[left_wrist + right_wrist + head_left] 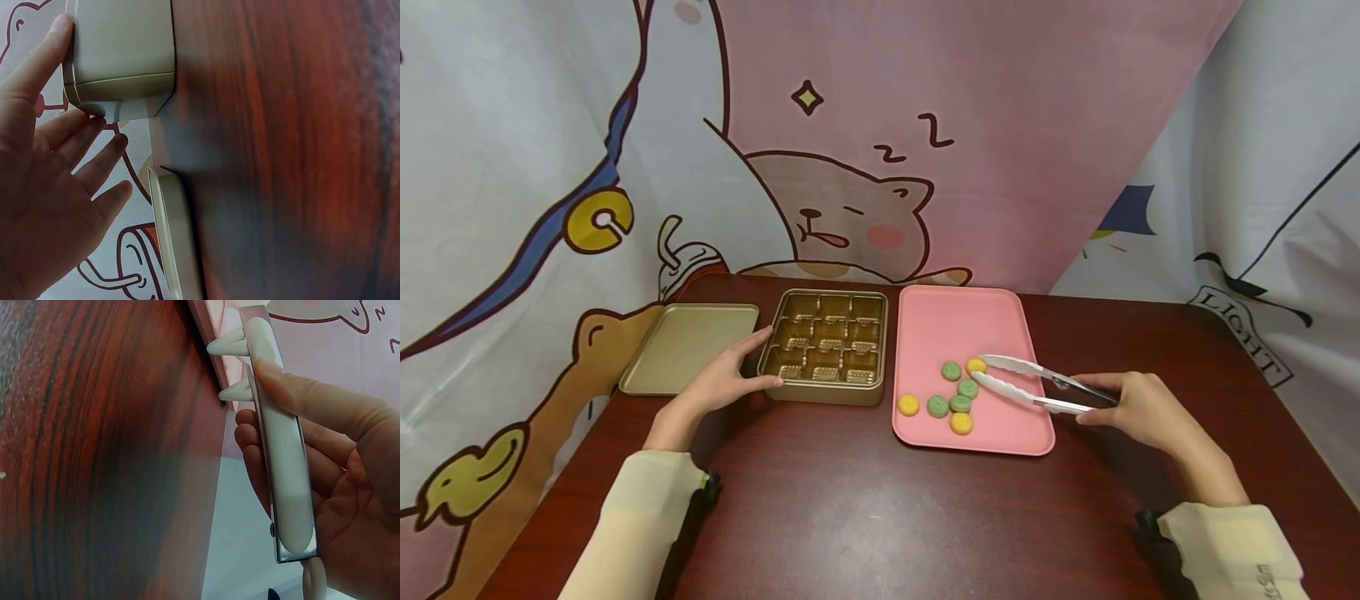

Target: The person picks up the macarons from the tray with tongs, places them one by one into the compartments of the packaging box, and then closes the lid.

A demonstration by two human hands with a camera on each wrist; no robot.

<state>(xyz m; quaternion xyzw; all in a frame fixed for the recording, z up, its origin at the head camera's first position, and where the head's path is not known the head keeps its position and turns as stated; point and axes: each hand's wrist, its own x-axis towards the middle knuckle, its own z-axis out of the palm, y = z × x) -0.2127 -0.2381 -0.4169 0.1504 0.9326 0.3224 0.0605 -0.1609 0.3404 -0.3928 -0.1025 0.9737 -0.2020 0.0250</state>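
Observation:
In the head view my right hand [1150, 408] grips white-and-silver tongs [1052, 406], thumb on one arm and fingers round the other. Their tips straddle a yellow round piece [976, 366] on the pink tray [955, 321]. Close by lie several green round pieces [951, 371] and two more yellow ones. The right wrist view shows the tongs' handle [287, 462] close up. My left hand [726, 379] touches the left side of a gold tin [820, 395], its fingers extended. A nine-compartment gold insert [830, 337] sits in the tin, each compartment without a piece.
A flat gold lid [688, 346] lies left of the tin at the table's back left. The tin stands just left of the pink tray on the dark wooden table [865, 500]. A printed cartoon curtain [1000, 167] hangs behind and at both sides.

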